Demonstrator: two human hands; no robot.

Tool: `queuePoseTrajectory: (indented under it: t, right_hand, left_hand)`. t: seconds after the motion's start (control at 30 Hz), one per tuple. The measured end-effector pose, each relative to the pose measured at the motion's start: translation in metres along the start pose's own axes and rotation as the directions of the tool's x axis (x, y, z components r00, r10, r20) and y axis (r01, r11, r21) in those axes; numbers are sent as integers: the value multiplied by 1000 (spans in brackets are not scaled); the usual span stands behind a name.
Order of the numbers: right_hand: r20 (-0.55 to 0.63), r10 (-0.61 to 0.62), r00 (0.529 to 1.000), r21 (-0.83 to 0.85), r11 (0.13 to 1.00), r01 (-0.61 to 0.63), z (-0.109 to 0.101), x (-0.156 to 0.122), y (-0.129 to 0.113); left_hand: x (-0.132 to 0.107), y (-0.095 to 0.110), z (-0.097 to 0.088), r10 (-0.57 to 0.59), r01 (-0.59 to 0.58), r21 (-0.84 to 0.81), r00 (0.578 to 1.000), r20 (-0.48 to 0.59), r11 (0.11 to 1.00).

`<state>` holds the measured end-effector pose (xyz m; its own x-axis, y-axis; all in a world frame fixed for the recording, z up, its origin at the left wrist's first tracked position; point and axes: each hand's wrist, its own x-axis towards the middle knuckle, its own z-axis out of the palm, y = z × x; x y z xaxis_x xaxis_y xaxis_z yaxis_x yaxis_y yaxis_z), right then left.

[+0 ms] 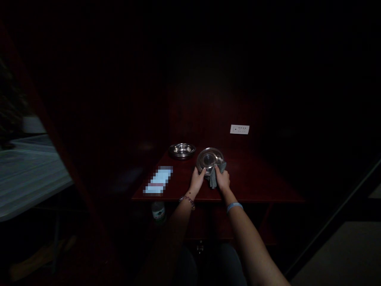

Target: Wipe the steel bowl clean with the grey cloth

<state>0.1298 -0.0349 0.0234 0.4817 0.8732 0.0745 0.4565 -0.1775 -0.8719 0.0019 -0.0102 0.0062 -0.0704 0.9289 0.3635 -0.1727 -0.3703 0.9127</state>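
Observation:
A round, shiny metal plate (pixel 208 159) is held tilted above the dark red shelf (pixel 258 188). My left hand (pixel 197 182) grips its lower left rim, thumb on the near face, fingers hidden behind. Closed around a grey cloth (pixel 213 179), my right hand (pixel 222 178) presses it against the plate's lower right edge. Part of the cloth hangs down between both hands. Farther back on the left, a stack of shiny metal plates (pixel 182 150) rests on the shelf; how many are in it I cannot tell.
A pixelated bright rectangle (pixel 158 180) lies at the shelf's left. Below the front edge stands a bottle (pixel 158 211). A white socket panel (pixel 239 129) is on the back wall. Dark side walls enclose the shelf; a pale tabletop (pixel 29 178) is at far left.

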Motion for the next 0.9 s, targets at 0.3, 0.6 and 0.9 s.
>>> queuePoseTrajectory:
  t: [0.3, 0.6, 0.9]
  right_hand:
    - [38, -30, 999, -31, 999, 31, -1, -2, -2]
    - [-6, 14, 1000, 26, 1000, -14, 1, 2, 2]
    - [-2, 1, 1000, 10, 1000, -1, 3, 4, 4]
  left_hand:
    - [-2, 12, 0, 25, -29, -65, 997, -68, 997]
    - [-2, 4, 3, 60, -59, -35, 998, 27, 998]
    - [-1, -3, 0, 27, -30, 37, 997, 73, 999]
